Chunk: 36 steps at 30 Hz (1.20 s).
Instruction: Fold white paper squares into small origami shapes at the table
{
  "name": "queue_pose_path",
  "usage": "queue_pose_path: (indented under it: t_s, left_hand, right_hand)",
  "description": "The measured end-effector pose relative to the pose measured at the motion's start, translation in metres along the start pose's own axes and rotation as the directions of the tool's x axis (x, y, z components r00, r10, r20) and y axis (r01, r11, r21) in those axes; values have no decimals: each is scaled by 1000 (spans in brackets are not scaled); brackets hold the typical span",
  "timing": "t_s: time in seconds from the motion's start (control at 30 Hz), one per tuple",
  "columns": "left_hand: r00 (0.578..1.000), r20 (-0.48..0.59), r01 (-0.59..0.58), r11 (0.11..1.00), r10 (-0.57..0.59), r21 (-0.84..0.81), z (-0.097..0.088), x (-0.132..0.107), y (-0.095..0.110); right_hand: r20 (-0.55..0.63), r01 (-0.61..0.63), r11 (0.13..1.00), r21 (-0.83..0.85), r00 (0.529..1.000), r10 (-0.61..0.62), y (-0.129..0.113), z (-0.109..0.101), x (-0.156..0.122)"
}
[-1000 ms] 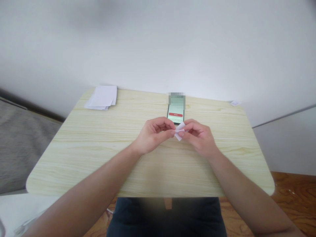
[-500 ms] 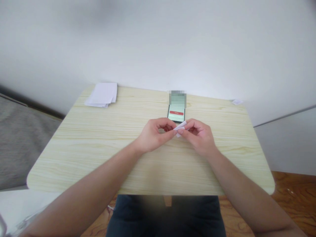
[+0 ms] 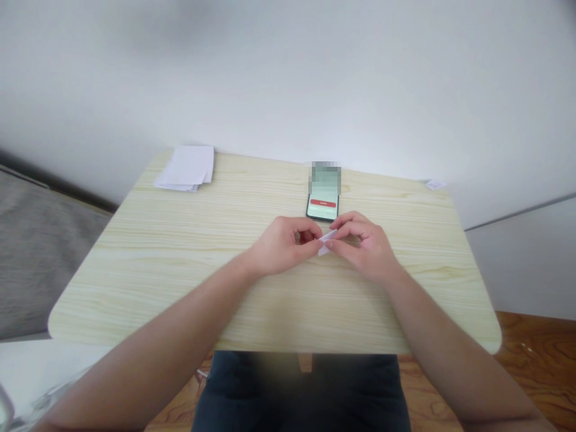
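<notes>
A small folded piece of white paper point(image 3: 326, 242) is pinched between my two hands above the middle of the table. My left hand point(image 3: 288, 245) grips its left side with thumb and index finger. On the other side, my right hand point(image 3: 363, 246) holds the paper between thumb and fingers. The fingertips cover much of it, so its full folded shape is hidden. Just beyond my fingers lies a phone point(image 3: 323, 207) with a lit pale green screen and a red bar; its upper part is pixelated.
On the pale wood-grain table point(image 3: 171, 258), a stack of white paper sheets point(image 3: 191, 166) lies at the back left. A small folded white paper piece point(image 3: 435, 185) sits at the back right corner. A white wall point(image 3: 288, 84) rises behind the table.
The paper between my hands has turned slightly and less of it shows. My right fingers have shifted over its upper end. The view has tilted slightly.
</notes>
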<state>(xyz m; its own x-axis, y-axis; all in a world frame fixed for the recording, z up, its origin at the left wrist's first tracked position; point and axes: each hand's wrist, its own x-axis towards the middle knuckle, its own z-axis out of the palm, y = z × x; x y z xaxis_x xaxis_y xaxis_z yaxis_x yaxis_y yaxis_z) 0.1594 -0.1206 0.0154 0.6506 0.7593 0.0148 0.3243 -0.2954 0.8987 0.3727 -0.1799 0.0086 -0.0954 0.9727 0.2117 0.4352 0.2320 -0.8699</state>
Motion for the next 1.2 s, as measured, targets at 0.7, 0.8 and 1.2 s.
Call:
queue_pose_path:
  t_s: [0.7,0.8,1.2]
  left_hand:
    - [990,-47,-84,832,131,549,20,-86,1]
    - [994,-26,-71,814,106,577,21,-93,2]
    - [989,-81,-63,842,125,537,26,-95,-2]
  right_hand:
    - [477,234,891,-390,879,-22,-17,3,-2]
    - [466,220,891,-398,885,-10,-17,5,0]
    - [382,176,884,-432,924,4,-14,14,0]
